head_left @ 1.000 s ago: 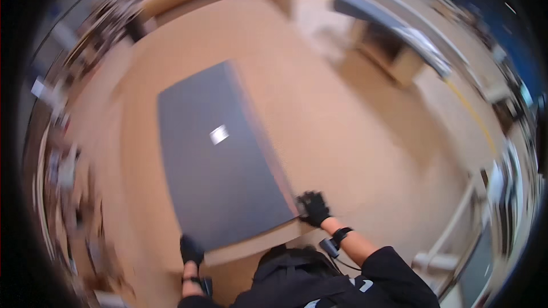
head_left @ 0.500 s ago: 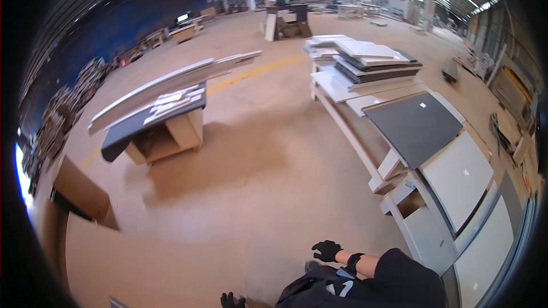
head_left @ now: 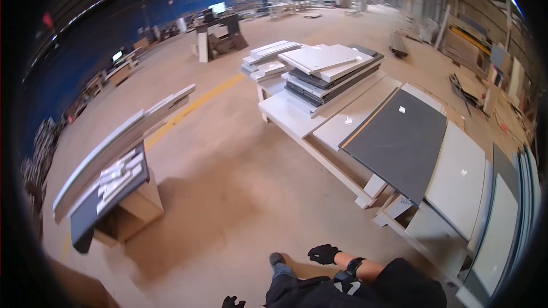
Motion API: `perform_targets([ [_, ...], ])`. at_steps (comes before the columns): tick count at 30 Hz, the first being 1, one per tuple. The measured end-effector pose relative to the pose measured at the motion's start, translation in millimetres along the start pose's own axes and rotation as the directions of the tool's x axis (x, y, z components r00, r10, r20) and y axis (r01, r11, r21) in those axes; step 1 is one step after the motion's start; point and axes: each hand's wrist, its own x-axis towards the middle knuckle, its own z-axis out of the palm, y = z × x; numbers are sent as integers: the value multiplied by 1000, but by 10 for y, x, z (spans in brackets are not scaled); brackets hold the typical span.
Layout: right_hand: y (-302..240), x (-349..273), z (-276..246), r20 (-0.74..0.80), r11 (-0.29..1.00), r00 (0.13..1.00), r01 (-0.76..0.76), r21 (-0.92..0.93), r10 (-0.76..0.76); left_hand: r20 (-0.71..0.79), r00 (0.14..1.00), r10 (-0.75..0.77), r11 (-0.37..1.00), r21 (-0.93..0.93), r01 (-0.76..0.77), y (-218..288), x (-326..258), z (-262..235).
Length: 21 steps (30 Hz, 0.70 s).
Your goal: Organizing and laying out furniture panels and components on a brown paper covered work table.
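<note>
My right hand (head_left: 323, 254), in a black glove with a wrist band, hangs in front of my body above the dusty floor, holding nothing, its fingers loosely apart. Only the gloved fingertips of my left hand (head_left: 233, 302) show at the lower edge, touching nothing I can see. The nearest panels lie to my right: a dark grey panel (head_left: 399, 140) rests on a low white frame table (head_left: 297, 122), with white panels (head_left: 459, 179) next to it.
A stack of white and dark boards (head_left: 328, 68) sits at the table's far end. At left stands a wooden trolley (head_left: 117, 194) bearing long pale boards. More panels lean at the right edge (head_left: 514, 217). Open concrete floor (head_left: 228, 177) lies between.
A second ago both hands held the near end of a dark grey panel. That panel is out of my hands now, and the view has swung round to the open floor and panel tables.
</note>
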Motion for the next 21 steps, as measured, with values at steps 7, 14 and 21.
perform_targets([
  [7, -299, 1038, -1641, -254, 969, 952, -118, 217, 173, -21, 946, 324, 939, 131, -319, 822, 2926, -1155],
  [14, 267, 1629, -2667, -548, 873, 758, -55, 485, 353, -29, 753, 657, 747, 160, -645, 3234, 4642, -2390],
  [21, 1318, 2620, -4327, -753, 617, 375, 431, 658, 541, 49, 683, 729, 680, 68, -731, 4584, 5971, -2928],
])
